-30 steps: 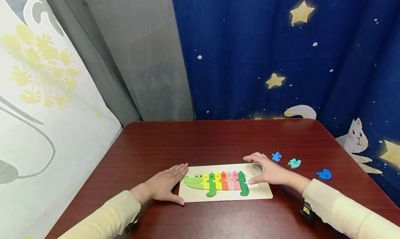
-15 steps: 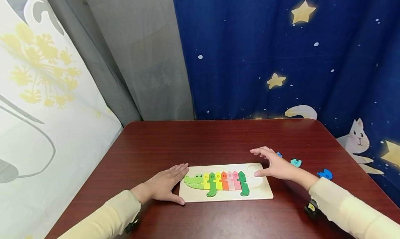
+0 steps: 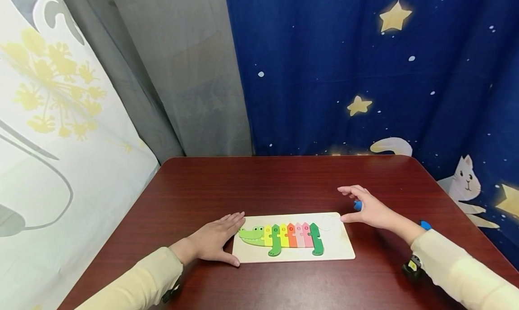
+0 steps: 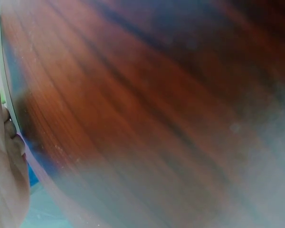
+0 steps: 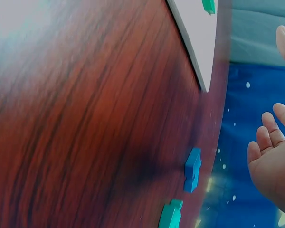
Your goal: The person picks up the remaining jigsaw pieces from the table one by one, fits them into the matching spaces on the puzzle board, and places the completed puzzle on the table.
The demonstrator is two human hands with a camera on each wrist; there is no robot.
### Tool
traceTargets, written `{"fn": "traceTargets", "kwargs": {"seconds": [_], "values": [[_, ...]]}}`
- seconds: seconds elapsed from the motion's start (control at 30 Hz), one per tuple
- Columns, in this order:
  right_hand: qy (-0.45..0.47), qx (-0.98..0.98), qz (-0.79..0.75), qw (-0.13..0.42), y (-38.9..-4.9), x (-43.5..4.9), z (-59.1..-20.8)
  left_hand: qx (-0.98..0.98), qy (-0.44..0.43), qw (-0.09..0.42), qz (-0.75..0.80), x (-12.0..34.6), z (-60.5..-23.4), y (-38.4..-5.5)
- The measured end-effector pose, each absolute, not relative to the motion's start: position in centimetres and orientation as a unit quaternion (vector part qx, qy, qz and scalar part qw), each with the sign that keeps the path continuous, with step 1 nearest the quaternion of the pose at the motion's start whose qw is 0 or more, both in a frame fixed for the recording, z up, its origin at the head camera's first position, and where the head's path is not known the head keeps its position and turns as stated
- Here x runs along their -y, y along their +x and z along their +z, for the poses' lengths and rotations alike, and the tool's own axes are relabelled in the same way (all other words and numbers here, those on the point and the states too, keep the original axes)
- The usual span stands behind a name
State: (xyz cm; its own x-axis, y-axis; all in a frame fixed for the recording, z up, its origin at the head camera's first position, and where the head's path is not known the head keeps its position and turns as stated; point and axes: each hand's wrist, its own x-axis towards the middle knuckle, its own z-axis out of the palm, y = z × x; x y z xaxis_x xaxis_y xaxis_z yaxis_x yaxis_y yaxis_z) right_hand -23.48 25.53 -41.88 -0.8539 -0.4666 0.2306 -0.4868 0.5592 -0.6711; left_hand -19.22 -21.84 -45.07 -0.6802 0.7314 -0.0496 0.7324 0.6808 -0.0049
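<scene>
- Resting at the board's left end, the left hand (image 3: pixel 215 240) lies flat with fingers straight and thumb apart, touching the pale board (image 3: pixel 338 250) and gripping nothing.
- Up goes the eye to the right hand (image 3: pixel 371 211): fingers and thumb spread wide, holding nothing, above the desk (image 3: pixel 202 179) just beyond the board's far right corner.
- Right under those fingers sits a blue piece (image 3: pixel 357 205), partly covered by the hand in the head view; the right wrist view shows it lying apart from the hand.
- Close by it on the desk, a teal piece (image 5: pixel 170 216), cut off by that view's edge.
- Farther right, another blue piece (image 3: pixel 425 225) peeks out by the cream right sleeve (image 3: pixel 458 271).
- And on the board, a crocodile in a row: light green head (image 3: pixel 251 236), then yellow, green, yellow, orange and two pink strips, closed by a dark green leg piece (image 3: pixel 316 240); their marks are too small to read.
- Right of that leg, a faint curved outline (image 3: pixel 330 226) shows.
- Behind everything hangs a starry blue curtain (image 3: pixel 312 66).
</scene>
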Motion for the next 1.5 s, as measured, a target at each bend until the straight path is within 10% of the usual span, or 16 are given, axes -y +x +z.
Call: {"fn": "traceTargets", "kwargs": {"seconds": [1.5], "values": [[0.136,0.953,0.262,0.071,-23.9,-29.4,-44.0,-0.916,0.4,0.02,-0.009,21.9,-45.4,-19.4]]}}
